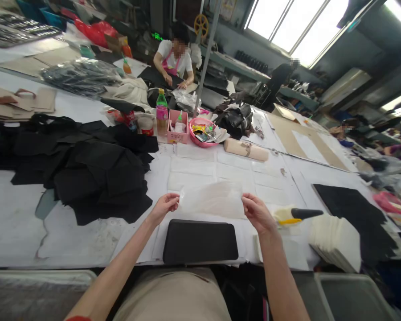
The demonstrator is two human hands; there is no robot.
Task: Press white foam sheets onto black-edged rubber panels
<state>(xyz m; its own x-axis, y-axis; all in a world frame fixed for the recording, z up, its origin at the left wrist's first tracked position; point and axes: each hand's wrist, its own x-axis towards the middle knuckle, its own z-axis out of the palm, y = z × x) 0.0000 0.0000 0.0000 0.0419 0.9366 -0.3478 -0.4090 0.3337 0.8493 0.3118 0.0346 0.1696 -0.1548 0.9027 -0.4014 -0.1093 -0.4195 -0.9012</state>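
A thin translucent white sheet [212, 199] is stretched between my two hands above the table. My left hand [167, 206] pinches its left edge, and my right hand [256, 211] pinches the right edge. Just below the sheet, near the table's front edge, lies a black rectangular panel [200, 242] with rounded corners. Several pale, flat pieces [192, 166] are laid out in rows on the white table beyond the sheet.
Black cut pieces [96, 169] are heaped at left. A bottle [161, 111], pink box [177, 129], pink basket [203, 138] and beige roll [246, 149] stand or lie behind. At right are a yellow-handled brush [289, 220] and a white stack [334, 240]. A person [175, 58] works opposite.
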